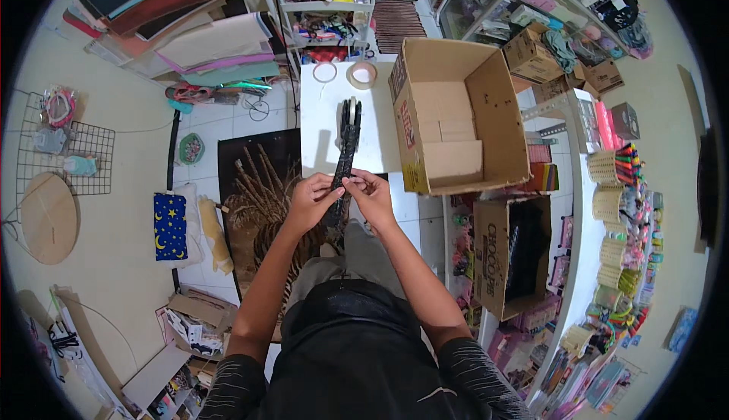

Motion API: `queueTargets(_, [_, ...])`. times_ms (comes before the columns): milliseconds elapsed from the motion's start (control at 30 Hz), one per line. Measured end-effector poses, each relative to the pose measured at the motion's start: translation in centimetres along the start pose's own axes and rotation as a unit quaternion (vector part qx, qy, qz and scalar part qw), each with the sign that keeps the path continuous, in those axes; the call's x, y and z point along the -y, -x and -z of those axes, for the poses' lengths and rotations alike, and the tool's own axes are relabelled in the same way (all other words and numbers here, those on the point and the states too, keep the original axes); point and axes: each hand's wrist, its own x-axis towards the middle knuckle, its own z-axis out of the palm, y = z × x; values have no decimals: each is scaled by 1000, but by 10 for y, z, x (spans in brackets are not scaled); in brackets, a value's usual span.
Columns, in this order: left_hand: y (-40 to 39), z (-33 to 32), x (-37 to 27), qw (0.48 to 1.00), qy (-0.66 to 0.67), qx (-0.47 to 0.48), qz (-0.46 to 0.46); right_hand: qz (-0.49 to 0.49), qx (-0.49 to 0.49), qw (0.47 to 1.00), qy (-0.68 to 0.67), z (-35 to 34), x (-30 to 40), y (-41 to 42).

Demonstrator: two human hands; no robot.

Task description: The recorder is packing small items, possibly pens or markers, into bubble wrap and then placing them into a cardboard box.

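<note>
Before me a long, narrow bundle wrapped in glossy black plastic point(349, 135) extends from the white table point(376, 152) past its front edge towards my body. Its far end shows a pale, rounded strip between black sides; what it is, I cannot tell. My left hand point(313, 196) pinches the near part of the bundle from the left. From the right, my right hand point(370, 193) holds it at about the same place, fingertips close to those of the left. Two rolls of tape lie at the table's far edge, a thin one point(325, 72) and a thicker tan one point(363, 75).
A large open cardboard box point(472, 112) stands at the table's right side. Below it is another carton point(492, 255) with black plastic inside. White shelving point(575, 203) with baskets runs along the right. A tiger-patterned rug point(256, 181) covers floor at the left.
</note>
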Motion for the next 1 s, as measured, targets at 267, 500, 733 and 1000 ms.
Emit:
queueTargets(267, [-75,5,8,992,-58,-91,61,15,-19,999,40,4,3,-80])
queueTargets(500, [-117,23,41,989,-15,-113,94,2,-170,967,192,29,-62,-143])
queueTargets(733, [-134,36,56,982,-2,-120,145,-4,-140,949,282,30,-75,-165])
queueTargets(1000, [-124,36,56,976,-40,-86,198,-41,-135,964,225,38,-89,-164])
